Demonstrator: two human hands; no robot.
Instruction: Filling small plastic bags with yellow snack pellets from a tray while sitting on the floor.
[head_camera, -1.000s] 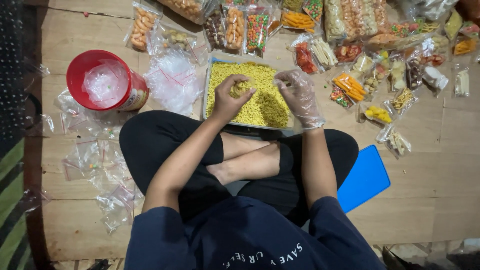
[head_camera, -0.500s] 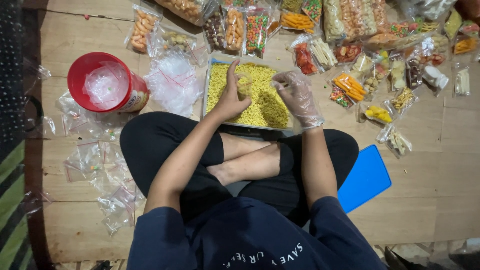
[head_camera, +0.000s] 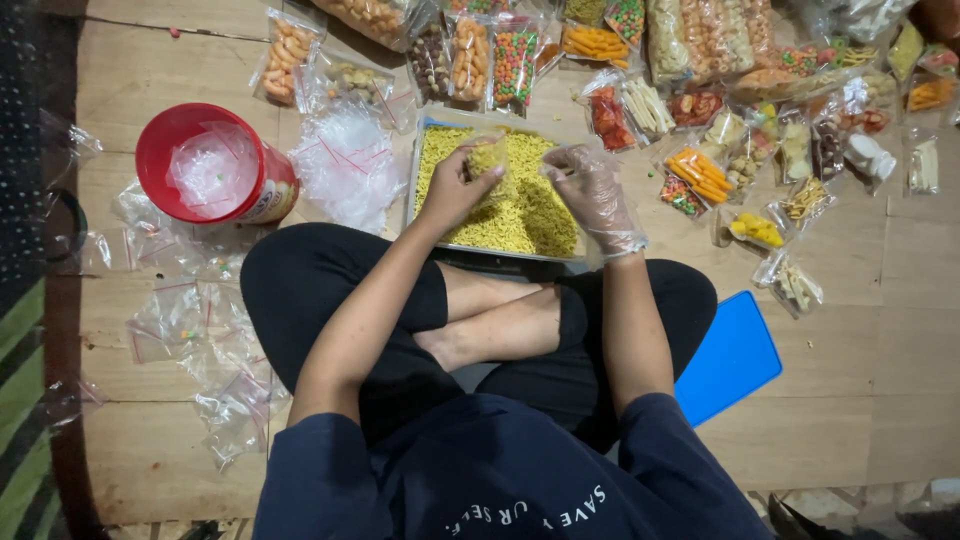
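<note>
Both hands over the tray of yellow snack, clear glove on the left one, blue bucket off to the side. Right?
One error: the bucket is red, not blue, per the head view. Both hands are over the tray, and the clear glove is on the left hand; the right hand is bare.

warm, even overhead light; soft shadows under the legs; plastic bags (head_camera: 345, 165) glare; left edge dark, corners bend slightly.

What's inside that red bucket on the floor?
The red bucket holds crumpled clear plastic bags with red strips. They fill the opening, so anything beneath them and the bucket's bottom cannot be seen.
</note>
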